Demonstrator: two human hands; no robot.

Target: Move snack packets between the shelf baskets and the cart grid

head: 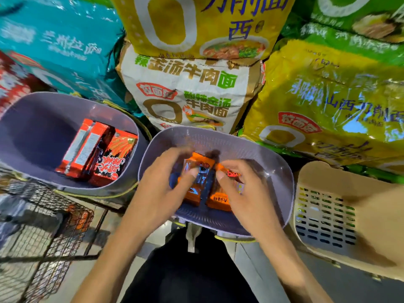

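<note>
Pinching orange packets (193,194) inside the basket (282,171), left hand (161,182) flanks right hand (247,189).

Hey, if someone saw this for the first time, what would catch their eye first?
The left hand and right hand, at centre, each pinch one of the orange foil snack packets inside the middle lilac plastic basket. Behind them towers a wall of big glossy noodle bags, yellow, white, teal and green. The left lilac plastic basket holds red snack packets.
</note>
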